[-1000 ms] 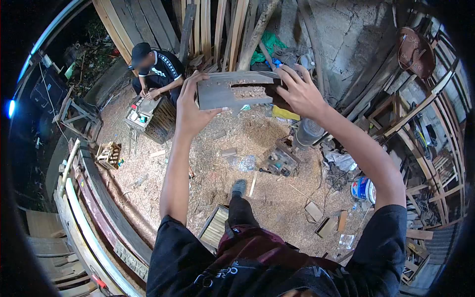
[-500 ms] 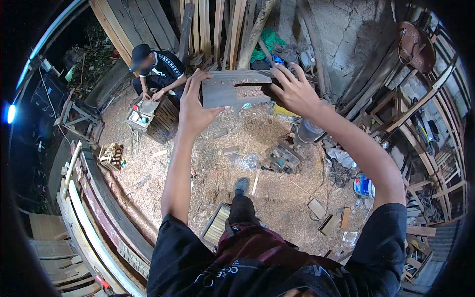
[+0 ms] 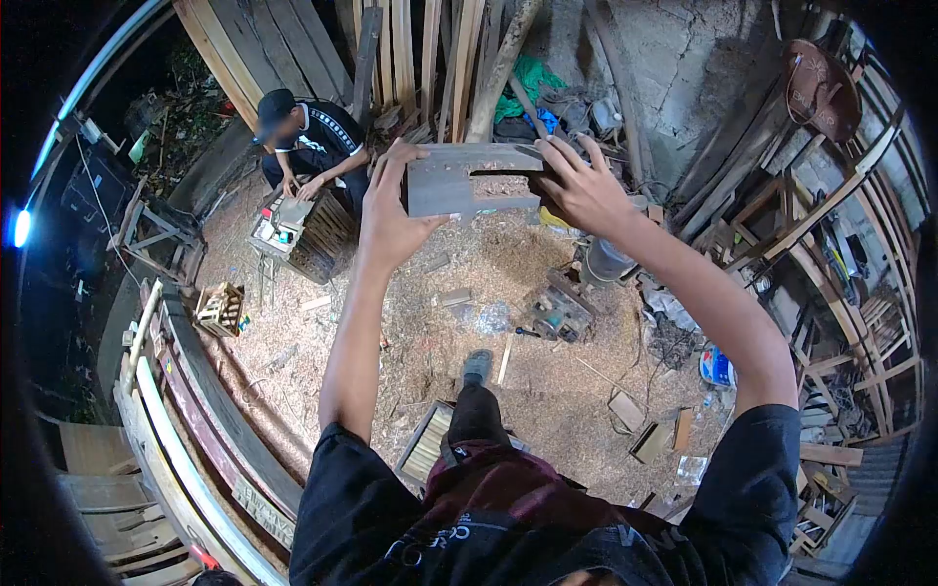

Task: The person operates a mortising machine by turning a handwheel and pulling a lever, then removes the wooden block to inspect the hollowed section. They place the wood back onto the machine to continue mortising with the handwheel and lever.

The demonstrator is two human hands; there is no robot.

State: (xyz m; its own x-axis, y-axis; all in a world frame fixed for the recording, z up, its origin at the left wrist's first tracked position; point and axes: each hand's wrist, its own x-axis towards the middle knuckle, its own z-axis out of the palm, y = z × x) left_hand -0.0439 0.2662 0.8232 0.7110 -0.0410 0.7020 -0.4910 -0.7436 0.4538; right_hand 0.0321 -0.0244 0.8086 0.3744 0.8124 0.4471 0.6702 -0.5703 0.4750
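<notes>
Both my arms are raised in front of me. Between my hands is a grey wooden piece [image 3: 438, 186] with a rectangular opening, through which the shavings on the floor show. My left hand [image 3: 393, 210] grips its left end, with the thumb along the lower edge. At the right end, my right hand [image 3: 586, 195] holds the piece with bent fingers over the top corner. Part of that end is hidden by the hand.
At the upper left a person [image 3: 318, 142] in a black cap crouches at a small wooden box [image 3: 293, 244]. A power tool [image 3: 557, 317] and a bucket [image 3: 608, 259] stand on the shavings. Long boards [image 3: 210, 400] lie at the left; wood scraps [image 3: 650, 441] lie lower right.
The wooden piece has shifted slightly to the right and tilted a little in my hands. My left thumb sits a bit further left on its lower edge.
</notes>
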